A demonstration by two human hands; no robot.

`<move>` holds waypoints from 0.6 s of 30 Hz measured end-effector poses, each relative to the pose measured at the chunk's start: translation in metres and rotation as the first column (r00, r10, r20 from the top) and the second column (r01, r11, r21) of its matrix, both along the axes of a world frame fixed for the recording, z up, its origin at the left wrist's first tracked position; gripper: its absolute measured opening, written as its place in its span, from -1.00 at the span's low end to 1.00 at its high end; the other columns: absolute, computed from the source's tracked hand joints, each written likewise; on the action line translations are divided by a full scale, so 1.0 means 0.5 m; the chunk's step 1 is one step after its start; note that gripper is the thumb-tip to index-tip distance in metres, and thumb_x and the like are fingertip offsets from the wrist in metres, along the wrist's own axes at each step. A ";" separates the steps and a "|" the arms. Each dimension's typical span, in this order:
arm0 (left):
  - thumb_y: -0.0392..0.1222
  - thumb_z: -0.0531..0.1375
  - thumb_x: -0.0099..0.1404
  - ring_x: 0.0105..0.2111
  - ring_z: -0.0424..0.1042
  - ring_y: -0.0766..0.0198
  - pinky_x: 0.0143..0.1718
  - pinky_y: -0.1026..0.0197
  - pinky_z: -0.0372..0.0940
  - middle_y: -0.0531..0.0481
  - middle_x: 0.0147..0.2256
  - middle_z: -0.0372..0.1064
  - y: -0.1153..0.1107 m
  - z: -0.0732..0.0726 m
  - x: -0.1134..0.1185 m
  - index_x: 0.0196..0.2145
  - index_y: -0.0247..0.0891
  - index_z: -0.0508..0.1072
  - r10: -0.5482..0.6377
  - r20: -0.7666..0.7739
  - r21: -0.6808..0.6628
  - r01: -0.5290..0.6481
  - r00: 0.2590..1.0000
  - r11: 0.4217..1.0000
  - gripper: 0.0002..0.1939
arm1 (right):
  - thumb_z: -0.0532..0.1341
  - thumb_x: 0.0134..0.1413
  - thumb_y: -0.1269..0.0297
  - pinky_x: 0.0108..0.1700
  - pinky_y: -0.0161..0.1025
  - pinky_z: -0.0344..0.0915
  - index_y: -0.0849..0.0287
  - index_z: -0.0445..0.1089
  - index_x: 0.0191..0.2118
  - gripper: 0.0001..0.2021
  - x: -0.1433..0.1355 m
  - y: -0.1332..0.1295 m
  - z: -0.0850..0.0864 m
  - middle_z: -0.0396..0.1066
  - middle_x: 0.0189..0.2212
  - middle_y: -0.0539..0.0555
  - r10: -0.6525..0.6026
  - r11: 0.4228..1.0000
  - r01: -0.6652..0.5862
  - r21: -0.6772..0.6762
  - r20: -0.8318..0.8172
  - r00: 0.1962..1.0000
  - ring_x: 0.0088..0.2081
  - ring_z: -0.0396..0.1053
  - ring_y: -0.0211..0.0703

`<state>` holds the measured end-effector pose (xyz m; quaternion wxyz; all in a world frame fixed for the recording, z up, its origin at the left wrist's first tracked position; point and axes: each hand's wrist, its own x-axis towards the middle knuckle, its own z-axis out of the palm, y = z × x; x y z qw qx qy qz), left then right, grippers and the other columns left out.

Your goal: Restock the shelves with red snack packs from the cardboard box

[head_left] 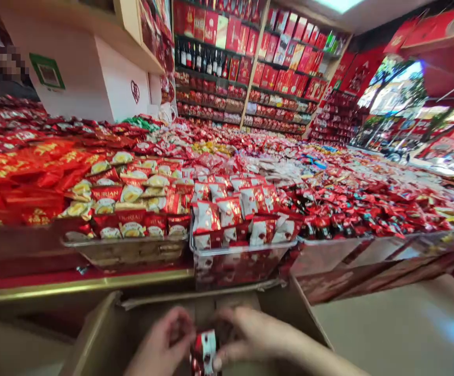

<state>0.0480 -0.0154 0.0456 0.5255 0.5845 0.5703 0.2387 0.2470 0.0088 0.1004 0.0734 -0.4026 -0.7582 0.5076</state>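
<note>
Both hands are low in the head view, inside an open cardboard box [321,334]. A small red and white packet [208,347] is between them, near the box's bottom edge in view. My left hand [164,339], blurred, has its fingers curved at the packet's left side with a gap between thumb and fingers. My right hand [246,334] reaches in from the right, its thumb against the packet and its fingers curled behind; blur hides the fingertips. Beyond the box stands a clear bin [242,258] full of similar red and white packets.
Left of that bin, a second bin [132,250] holds durian packets [130,222]. Orange-red packets [34,183] lie farther left, and dark red sweets [352,209] to the right. Shelves [246,68] with bottles and red boxes rise behind. A gold edge strip [73,286] runs left of the box.
</note>
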 end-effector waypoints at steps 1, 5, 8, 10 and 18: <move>-0.12 0.18 0.08 -0.46 0.38 0.34 -0.43 0.25 0.32 0.10 -0.50 0.37 0.000 0.003 0.006 -0.40 -0.23 0.27 0.124 0.206 0.000 -0.126 0.971 0.992 -0.82 | 0.33 -0.28 0.06 -0.37 -0.38 0.19 0.21 0.36 -0.22 -0.55 -0.002 -0.008 -0.041 0.40 -0.39 0.02 -0.082 0.994 0.077 -0.080 -0.064 0.995 -0.37 0.31 -0.23; -0.10 0.30 -0.12 -0.56 0.35 0.39 -0.54 0.32 0.31 0.18 -0.58 0.37 -0.009 0.018 0.032 -0.47 -0.21 0.22 0.300 0.408 -0.100 -0.284 0.862 0.953 -0.67 | 0.32 -0.30 -0.01 -0.42 -0.38 0.14 0.24 0.32 -0.38 -0.58 -0.013 -0.025 -0.104 0.32 -0.53 -0.06 -0.315 0.914 0.200 -0.353 -0.308 0.898 -0.49 0.21 -0.34; -0.13 0.31 -0.09 -0.58 0.35 0.42 -0.56 0.36 0.30 0.18 -0.57 0.40 -0.020 0.031 0.039 -0.44 -0.21 0.20 0.324 0.458 -0.098 -0.314 0.828 0.944 -0.66 | 0.29 -0.35 -0.11 -0.54 -0.41 0.02 0.24 0.25 -0.54 -0.54 -0.021 -0.029 -0.092 0.20 -0.66 -0.12 -0.425 0.852 0.244 -0.463 -0.340 0.839 -0.60 0.07 -0.42; -0.13 0.28 -0.03 -0.53 0.39 0.40 -0.52 0.35 0.33 0.13 -0.50 0.43 -0.024 0.034 0.040 -0.37 -0.21 0.23 0.324 0.495 -0.072 -0.334 0.806 0.940 -0.68 | 0.28 -0.36 -0.14 -0.57 -0.40 -0.02 0.23 0.20 -0.60 -0.52 -0.025 -0.031 -0.085 0.14 -0.71 -0.14 -0.487 0.833 0.313 -0.456 -0.335 0.807 -0.64 0.02 -0.43; -0.23 0.30 -0.04 -0.26 0.45 0.30 -0.17 0.24 0.34 0.05 -0.33 0.48 -0.028 0.020 0.045 -0.29 -0.24 0.32 0.137 0.515 -0.167 -0.058 0.846 0.984 -0.67 | 0.25 -0.25 -0.11 -0.56 -0.37 0.10 0.21 0.24 -0.58 -0.58 -0.030 -0.038 -0.105 0.20 -0.70 -0.11 -0.565 0.814 0.398 -0.423 -0.417 0.712 -0.65 0.13 -0.39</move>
